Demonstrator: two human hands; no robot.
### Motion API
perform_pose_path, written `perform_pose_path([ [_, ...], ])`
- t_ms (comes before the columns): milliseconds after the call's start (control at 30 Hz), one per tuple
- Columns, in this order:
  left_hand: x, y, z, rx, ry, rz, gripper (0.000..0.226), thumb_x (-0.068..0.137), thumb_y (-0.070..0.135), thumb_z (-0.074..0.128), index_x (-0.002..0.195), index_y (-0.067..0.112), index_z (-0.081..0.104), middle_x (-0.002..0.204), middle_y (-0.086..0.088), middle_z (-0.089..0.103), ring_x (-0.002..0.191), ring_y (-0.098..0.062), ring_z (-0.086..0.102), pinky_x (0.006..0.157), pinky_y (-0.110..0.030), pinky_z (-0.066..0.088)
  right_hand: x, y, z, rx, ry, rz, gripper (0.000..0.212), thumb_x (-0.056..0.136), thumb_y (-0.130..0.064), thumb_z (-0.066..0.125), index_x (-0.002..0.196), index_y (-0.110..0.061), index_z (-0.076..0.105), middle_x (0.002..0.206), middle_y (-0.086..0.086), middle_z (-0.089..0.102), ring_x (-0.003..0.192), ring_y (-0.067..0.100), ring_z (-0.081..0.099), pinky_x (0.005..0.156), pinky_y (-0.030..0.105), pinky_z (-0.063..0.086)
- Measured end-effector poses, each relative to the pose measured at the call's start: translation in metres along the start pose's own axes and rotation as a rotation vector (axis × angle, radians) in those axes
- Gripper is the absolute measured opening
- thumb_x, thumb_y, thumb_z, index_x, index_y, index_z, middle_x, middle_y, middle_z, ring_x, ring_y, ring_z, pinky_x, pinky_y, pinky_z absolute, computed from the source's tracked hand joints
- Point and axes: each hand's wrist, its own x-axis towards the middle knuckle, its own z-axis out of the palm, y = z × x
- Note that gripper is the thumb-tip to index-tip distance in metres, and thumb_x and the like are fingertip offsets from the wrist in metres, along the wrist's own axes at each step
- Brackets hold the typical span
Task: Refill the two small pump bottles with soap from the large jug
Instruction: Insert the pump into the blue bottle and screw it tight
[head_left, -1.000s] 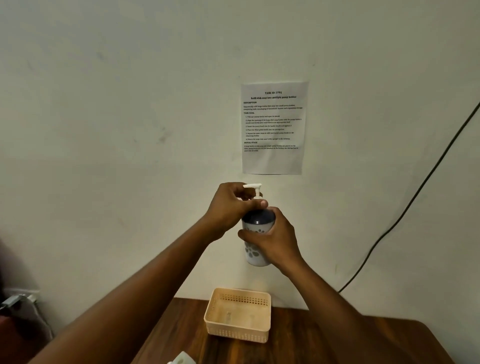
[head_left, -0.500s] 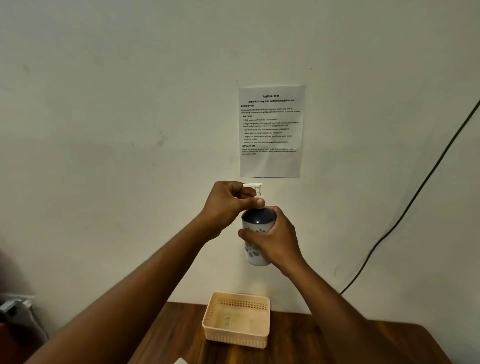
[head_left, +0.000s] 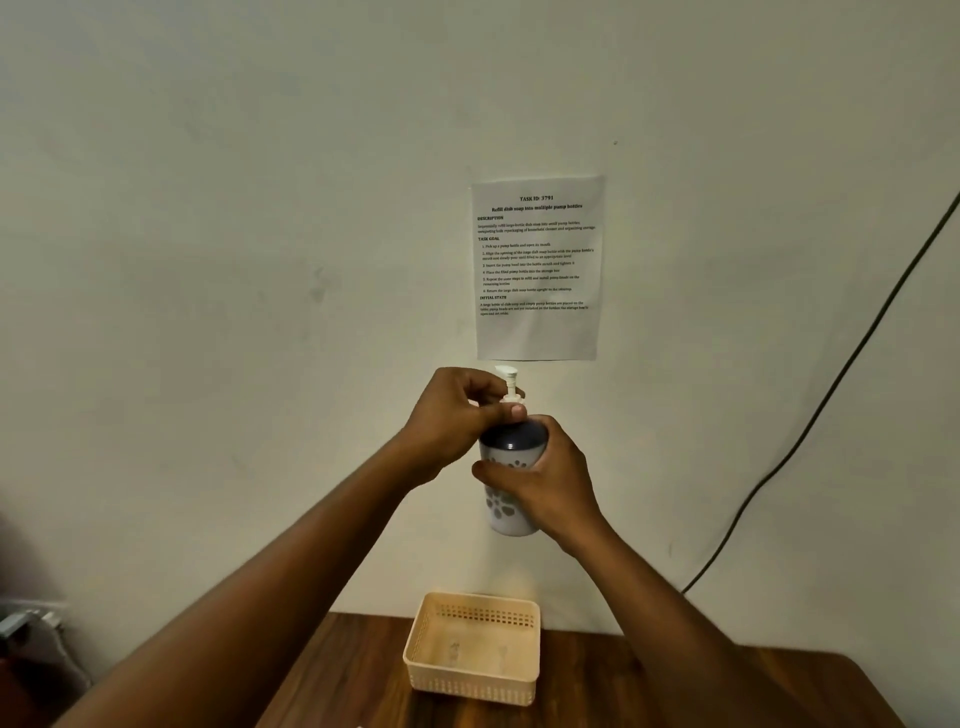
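Wall sheet (head_left: 537, 267) legible (mostly); fingers (head_left: 498, 413) hide collar.

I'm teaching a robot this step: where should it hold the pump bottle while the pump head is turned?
Grip the pump bottle round its straight cylindrical body, from the right side, as the right hand does. That probably leaves the narrow collar free for the left hand pinching it from the left.

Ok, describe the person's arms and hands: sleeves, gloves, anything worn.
Both forearms are bare as far as the frame shows: no sleeves in view. The left hand and right hand wear no gloves; no rings, watch or bands show.
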Motion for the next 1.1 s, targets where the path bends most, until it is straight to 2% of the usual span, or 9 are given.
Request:
perform_pose_path([
  [133,0.003,0.004,-0.011,-0.032,-0.273,-0.001,0.014,0.094,0.013,0.074,0.106,0.012,0.081,0.114,0.005,0.078,0.110,-0.009,0.071,0.088,-0.017,0.056,-0.001,0.005,-0.001,0.005,-0.017,0.008,0.068,0.066,-0.040,0.089,0.120,-0.030,0.048,0.109,-0.011,0.059,0.093,0.011,0.061,0.075,0.022,0.053],
  [200,0.002,0.003,-0.008,-0.065,-0.246,-0.009,0.016,0.093,0.014,0.075,0.108,0.011,0.080,0.114,0.006,0.078,0.110,-0.009,0.071,0.083,-0.015,0.057,0.001,0.007,-0.001,-0.009,0.000,0.012,0.069,0.066,-0.042,0.089,0.121,-0.029,0.049,0.111,-0.011,0.060,0.096,0.013,0.061,0.079,0.025,0.055],
  [367,-0.003,-0.003,0.011,-0.027,0.032,0.040,0.018,0.076,0.025,0.091,0.086,0.015,0.080,0.080,0.004,0.076,0.079,-0.012,0.073,0.068,-0.020,0.055,0.002,0.003,0.000,-0.032,0.012,-0.001,0.066,0.061,-0.050,0.087,0.112,-0.038,0.047,0.096,-0.025,0.056,0.086,0.001,0.059,0.064,0.010,0.042],
  [467,-0.001,-0.002,0.010,-0.020,-0.025,0.065,0.011,0.083,0.021,0.086,0.083,0.013,0.079,0.090,-0.004,0.078,0.082,-0.015,0.074,0.070,-0.022,0.057,0.001,0.005,-0.002,-0.028,0.002,0.007,0.065,0.060,-0.051,0.087,0.110,-0.039,0.047,0.096,-0.025,0.056,0.084,0.003,0.060,0.063,0.011,0.043],
  [567,-0.001,-0.004,0.005,-0.061,-0.116,0.062,0.012,0.085,0.012,0.083,0.085,0.002,0.078,0.096,-0.007,0.078,0.071,-0.002,0.067,0.064,-0.016,0.051,-0.002,0.011,-0.004,0.016,-0.053,0.013,0.065,0.061,-0.047,0.088,0.112,-0.037,0.050,0.101,-0.018,0.061,0.088,0.009,0.064,0.069,0.019,0.053],
  [700,-0.005,-0.007,0.009,-0.004,-0.104,0.051,0.011,0.087,0.020,0.082,0.094,0.011,0.081,0.102,0.004,0.079,0.064,-0.001,0.064,0.066,-0.023,0.054,-0.002,0.015,-0.005,0.037,-0.078,0.024,0.066,0.068,-0.040,0.088,0.120,-0.030,0.050,0.110,-0.010,0.061,0.097,0.013,0.063,0.080,0.027,0.056],
  [800,-0.011,-0.015,0.005,0.063,-0.029,0.085,0.025,0.095,0.036,0.072,0.114,0.022,0.078,0.116,0.008,0.076,0.093,-0.009,0.073,0.083,-0.030,0.059,0.001,0.019,-0.004,0.045,-0.093,0.019,0.069,0.069,-0.037,0.088,0.126,-0.027,0.050,0.117,-0.007,0.061,0.102,0.016,0.063,0.088,0.035,0.057],
  [933,-0.024,-0.049,-0.008,0.209,0.057,0.014,0.065,0.095,0.063,0.047,0.150,0.030,0.051,0.154,0.008,0.052,0.136,-0.010,0.049,0.113,-0.035,0.041,0.005,0.036,0.005,0.050,-0.118,0.026,0.072,0.068,-0.036,0.089,0.127,-0.030,0.048,0.120,-0.008,0.059,0.107,0.018,0.060,0.091,0.035,0.054],
  [1100,-0.034,-0.116,-0.018,0.343,0.037,-0.062,0.077,0.094,0.074,0.032,0.162,0.038,0.022,0.171,0.010,0.022,0.156,-0.015,0.022,0.119,-0.034,0.017,0.014,0.072,0.036,0.046,-0.183,0.061,0.078,0.064,-0.040,0.091,0.128,-0.036,0.046,0.119,-0.016,0.056,0.110,0.017,0.058,0.094,0.034,0.053],
])
